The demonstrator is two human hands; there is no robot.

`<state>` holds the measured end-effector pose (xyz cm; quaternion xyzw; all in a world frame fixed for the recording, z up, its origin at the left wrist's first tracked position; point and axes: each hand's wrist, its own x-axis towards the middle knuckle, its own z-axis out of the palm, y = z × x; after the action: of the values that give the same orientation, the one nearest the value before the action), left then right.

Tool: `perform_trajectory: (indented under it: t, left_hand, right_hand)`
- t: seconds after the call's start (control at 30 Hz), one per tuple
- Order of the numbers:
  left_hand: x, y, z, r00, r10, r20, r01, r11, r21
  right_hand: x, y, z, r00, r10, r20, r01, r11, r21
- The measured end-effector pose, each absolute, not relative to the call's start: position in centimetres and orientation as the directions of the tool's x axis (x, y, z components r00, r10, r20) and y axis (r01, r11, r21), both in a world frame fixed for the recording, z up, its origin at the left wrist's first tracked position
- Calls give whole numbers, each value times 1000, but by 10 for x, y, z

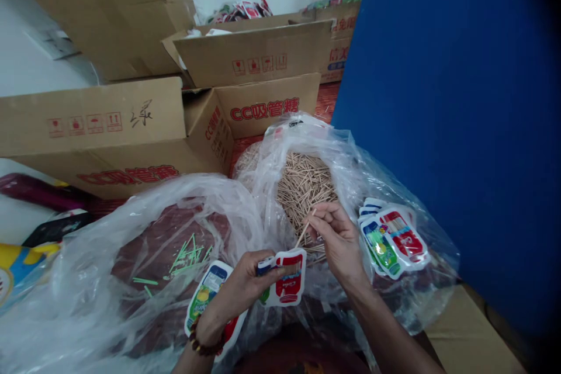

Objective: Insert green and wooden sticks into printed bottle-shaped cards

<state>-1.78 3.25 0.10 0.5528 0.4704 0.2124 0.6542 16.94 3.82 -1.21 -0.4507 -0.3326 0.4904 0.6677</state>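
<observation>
My left hand [245, 287], with a beaded bracelet at the wrist, grips a small red and green pouch [290, 289] with a white edge. Its thumb lies across the front, where brown sticks show through a window. My right hand [337, 236] pinches a thin brown stick [303, 235], which slants down to the pouch's top edge. Whether its lower end is inside cannot be made out. Behind my right hand, a clear plastic bag holds many loose brown sticks [302, 178]. A similar pouch [209, 286] lies partly hidden under my left wrist.
Overlapping pouches [407, 239] lie on plastic at the right. On the left, a spread plastic bag [100, 280] holds a few green sticks [188, 256]. Open cardboard boxes [92, 123] stand behind, and a blue panel [442, 99] rises on the right.
</observation>
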Motion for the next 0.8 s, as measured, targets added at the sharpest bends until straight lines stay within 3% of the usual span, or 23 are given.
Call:
perform_trajectory:
  t: [0.3,0.5,0.8]
  left_hand:
    - [-18,33,0,507,793,-338,249,241,938]
    - [-19,33,-7,528,758,-382,155,357,921]
    - [-20,30,-14,556,728,-401,102,419,902]
  right_hand:
    - [164,33,-19,209,977,-36,-354,41,-934]
    - [154,29,-24,128,989,-70,-421,-10,-907]
    - [161,32,-23,134,991,-26,-304,17,-953]
